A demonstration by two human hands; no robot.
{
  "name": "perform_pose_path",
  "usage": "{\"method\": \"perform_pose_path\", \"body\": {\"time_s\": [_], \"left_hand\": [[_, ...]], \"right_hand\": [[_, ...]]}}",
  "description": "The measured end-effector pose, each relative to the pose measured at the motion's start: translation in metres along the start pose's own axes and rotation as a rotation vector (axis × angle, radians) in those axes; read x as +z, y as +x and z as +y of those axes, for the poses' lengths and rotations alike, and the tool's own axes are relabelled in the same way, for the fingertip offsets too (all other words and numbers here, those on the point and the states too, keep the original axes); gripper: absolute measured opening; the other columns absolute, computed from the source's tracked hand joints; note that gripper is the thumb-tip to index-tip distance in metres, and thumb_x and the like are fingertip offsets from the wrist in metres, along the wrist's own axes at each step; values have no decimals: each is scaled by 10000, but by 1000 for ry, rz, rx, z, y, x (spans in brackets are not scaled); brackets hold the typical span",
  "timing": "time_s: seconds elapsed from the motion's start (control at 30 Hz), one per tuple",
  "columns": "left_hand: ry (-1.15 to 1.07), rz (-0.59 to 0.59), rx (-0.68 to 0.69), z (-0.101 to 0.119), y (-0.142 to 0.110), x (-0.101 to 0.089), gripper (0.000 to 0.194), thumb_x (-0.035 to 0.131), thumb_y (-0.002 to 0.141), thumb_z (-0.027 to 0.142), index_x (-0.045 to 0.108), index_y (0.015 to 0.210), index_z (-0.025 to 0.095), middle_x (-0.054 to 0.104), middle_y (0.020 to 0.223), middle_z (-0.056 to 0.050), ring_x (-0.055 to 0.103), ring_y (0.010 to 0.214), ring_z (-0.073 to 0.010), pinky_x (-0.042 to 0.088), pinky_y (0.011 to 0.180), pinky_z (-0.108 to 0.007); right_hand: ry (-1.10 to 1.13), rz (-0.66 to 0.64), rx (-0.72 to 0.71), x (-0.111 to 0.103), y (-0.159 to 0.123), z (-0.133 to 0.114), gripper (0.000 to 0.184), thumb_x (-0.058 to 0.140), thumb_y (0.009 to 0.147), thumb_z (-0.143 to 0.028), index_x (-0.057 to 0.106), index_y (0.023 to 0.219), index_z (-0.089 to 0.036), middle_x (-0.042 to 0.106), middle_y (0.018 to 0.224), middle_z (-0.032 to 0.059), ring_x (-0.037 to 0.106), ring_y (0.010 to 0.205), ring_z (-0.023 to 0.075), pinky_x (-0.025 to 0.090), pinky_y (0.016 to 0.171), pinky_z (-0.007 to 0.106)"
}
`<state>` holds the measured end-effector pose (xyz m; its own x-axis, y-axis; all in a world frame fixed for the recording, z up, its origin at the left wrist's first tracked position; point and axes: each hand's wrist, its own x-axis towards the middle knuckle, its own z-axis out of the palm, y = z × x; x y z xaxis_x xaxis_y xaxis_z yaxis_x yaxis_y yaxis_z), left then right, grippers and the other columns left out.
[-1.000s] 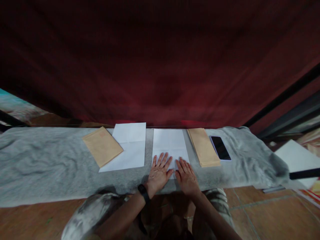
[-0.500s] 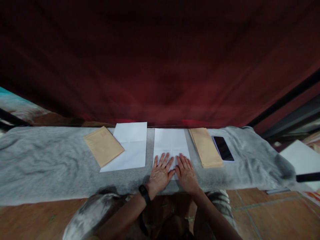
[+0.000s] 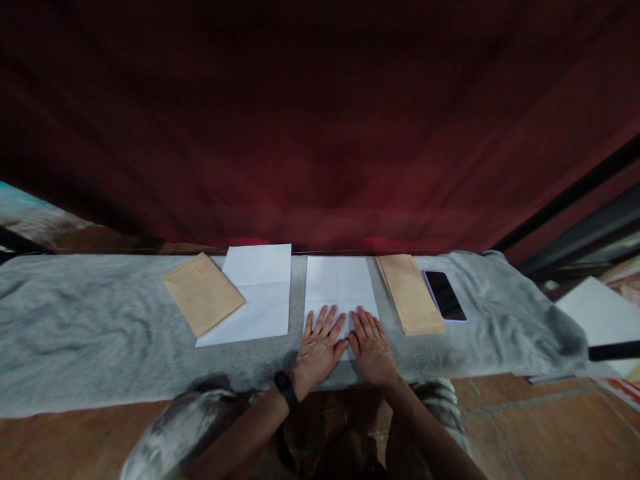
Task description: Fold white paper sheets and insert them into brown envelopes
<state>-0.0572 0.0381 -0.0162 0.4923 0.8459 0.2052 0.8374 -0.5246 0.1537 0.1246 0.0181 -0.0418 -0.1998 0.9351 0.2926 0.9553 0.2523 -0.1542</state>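
Observation:
A white sheet of paper (image 3: 340,280) with crease lines lies on the grey cloth in front of me. Both palms press on its near half. My left hand (image 3: 320,347) is flat with fingers spread, a black wristband at the wrist. Beside it rests my right hand (image 3: 371,343), also flat, its fingers pointing away from me. The two thumbs nearly meet over the paper. To the left lies another creased white sheet (image 3: 265,300), partly covered by a tan envelope (image 3: 201,293). On the right is a small stack of tan envelopes (image 3: 413,297).
A phone (image 3: 445,297) with a pale purple edge lies right of the envelope stack, touching it. The grey cloth (image 3: 90,333) covers a long narrow surface. Behind it hangs a dark red fabric (image 3: 320,167). A white board-like thing (image 3: 595,313) stands far right, above the tiled floor (image 3: 550,420).
The view has shifted slightly, so things on the surface appear a little further left. My hands stay flat on the paper, in nearly the same pose.

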Motion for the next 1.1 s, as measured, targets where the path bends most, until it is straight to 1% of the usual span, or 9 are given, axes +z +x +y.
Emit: {"method": "perform_pose_path", "body": {"time_s": [0.23,0.47,0.7,0.9,1.1], "left_hand": [[20,12,13,-1,1,-1,511,424,994,459,402,1485,320,345,1595,-18,277,1479,-260,207,1206,-535],[27,5,9,-2,1,2,519,433,992,439,392,1493,310,341,1596,-21,261,1486,-260,182,1213,-539],[34,7,15,-2,1,2,513,418,998,447,394,1492,311,348,1593,-24,273,1481,-262,198,1205,-539],[48,18,22,-2,0,4,512,404,1003,464,397,1491,310,352,1591,-26,270,1482,-265,191,1206,-538],[49,3,15,-2,0,3,522,400,1004,468,387,1498,303,341,1595,-29,265,1484,-271,196,1204,-546]], "right_hand": [[-7,25,-12,-1,-1,-1,536,403,1000,-298,363,1515,-157,347,1579,119,336,1445,251,309,1161,443],[-11,26,-8,-1,0,-1,531,394,1004,-303,367,1514,-158,382,1562,116,349,1439,245,302,1164,445],[-20,26,-11,-4,1,-3,514,395,1002,-286,402,1491,-127,380,1560,130,356,1435,245,314,1157,436],[-22,16,-7,-3,1,-3,501,396,1001,-280,424,1478,-129,383,1559,126,363,1431,250,303,1161,442],[1,18,6,-3,1,-4,499,397,1007,-303,430,1476,-139,387,1558,121,367,1428,244,298,1164,435]]}}
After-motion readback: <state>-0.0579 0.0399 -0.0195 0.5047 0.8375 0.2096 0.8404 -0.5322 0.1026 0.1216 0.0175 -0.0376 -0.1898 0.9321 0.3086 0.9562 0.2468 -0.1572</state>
